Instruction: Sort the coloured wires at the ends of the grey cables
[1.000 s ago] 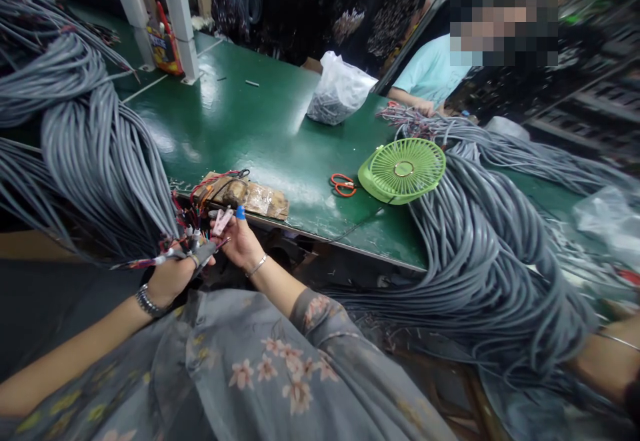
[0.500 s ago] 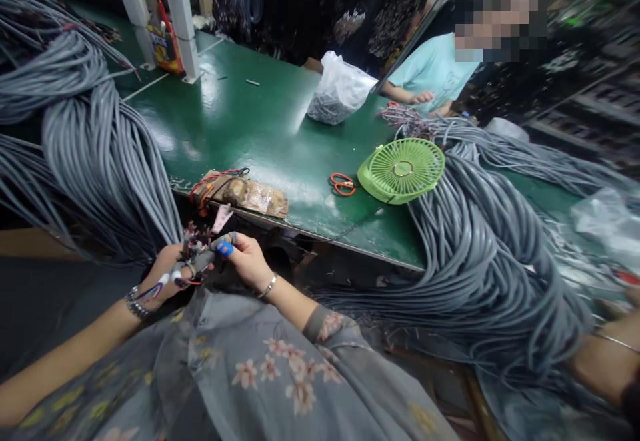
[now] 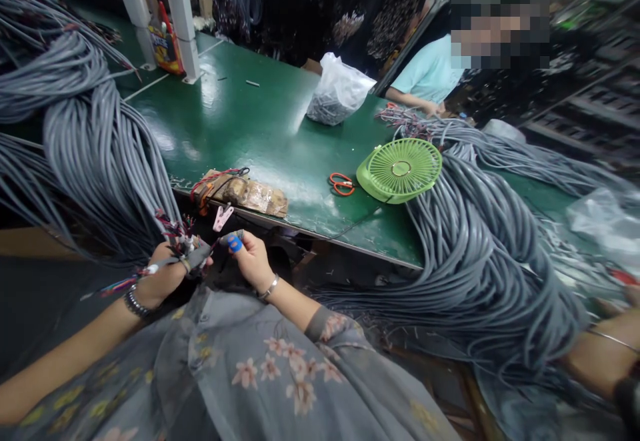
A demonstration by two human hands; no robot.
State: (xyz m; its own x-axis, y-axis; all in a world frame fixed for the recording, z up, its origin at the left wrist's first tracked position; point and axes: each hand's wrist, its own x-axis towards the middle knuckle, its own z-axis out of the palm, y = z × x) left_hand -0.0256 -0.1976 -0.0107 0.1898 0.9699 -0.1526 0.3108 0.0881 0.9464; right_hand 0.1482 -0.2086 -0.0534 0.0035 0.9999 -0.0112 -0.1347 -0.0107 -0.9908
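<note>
My left hand [image 3: 163,274] is closed around a bunch of cable ends [image 3: 184,241], their thin red, black and white wires sticking up. A connector lead with coloured wires [image 3: 120,285] trails out across the left wrist. Just right of it, my right hand [image 3: 253,261] is in a pinch, with blue wrapping [image 3: 234,243] on the thumb and a grey covering on a fingertip. What lies between those fingertips is too small to make out. A pink clip [image 3: 223,217] stands just above the hands at the table's edge. Grey cables [image 3: 107,141] hang in a thick bundle to the left.
On the green table [image 3: 280,114] are a taped cardboard block [image 3: 257,195], orange-handled scissors [image 3: 342,184], a green fan [image 3: 400,169] and a plastic bag [image 3: 335,91]. More grey cables [image 3: 480,247] drape over the right side. A person [image 3: 425,71] works across the table; another person's arm [image 3: 600,354] reaches in at right.
My right hand has moved slightly right, away from the left. My left hand has turned, so the wire ends point up and the coloured lead swings out left. The person opposite has drawn their hands lower.
</note>
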